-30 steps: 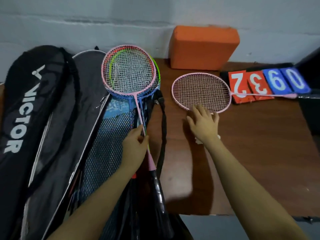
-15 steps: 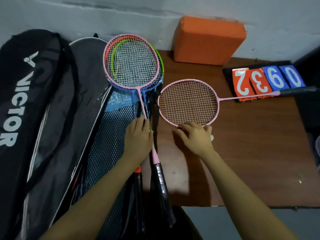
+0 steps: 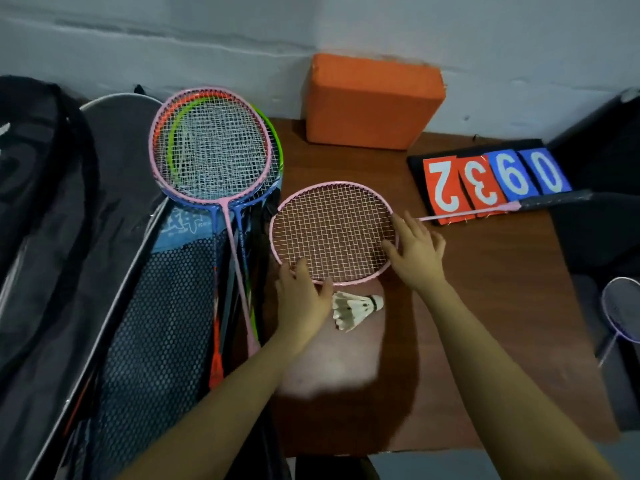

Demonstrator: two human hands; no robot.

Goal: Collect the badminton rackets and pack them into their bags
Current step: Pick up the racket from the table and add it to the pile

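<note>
A loose pink racket (image 3: 332, 233) lies flat on the brown table (image 3: 502, 306), its shaft and black handle pointing right over the scoreboard. My left hand (image 3: 301, 299) grips the near-left rim of its head. My right hand (image 3: 415, 251) holds the right rim, fingers spread over the strings. Left of it, a stack of several rackets (image 3: 214, 150) with pink, orange, green and blue frames rests on an open racket bag (image 3: 156, 323) with a mesh pocket. A black racket bag (image 3: 38, 202) lies at the far left.
A white shuttlecock (image 3: 356, 308) lies on the table between my hands. An orange block (image 3: 374, 102) stands against the back wall. A flip scoreboard (image 3: 491, 181) sits at the back right. A purple racket (image 3: 621, 310) shows beyond the table's right edge.
My left hand left the stacked rackets' shafts and moved right onto the pink racket's rim. My right hand shifted to the head's right side, uncovering the shuttlecock. The pink racket slid nearer.
</note>
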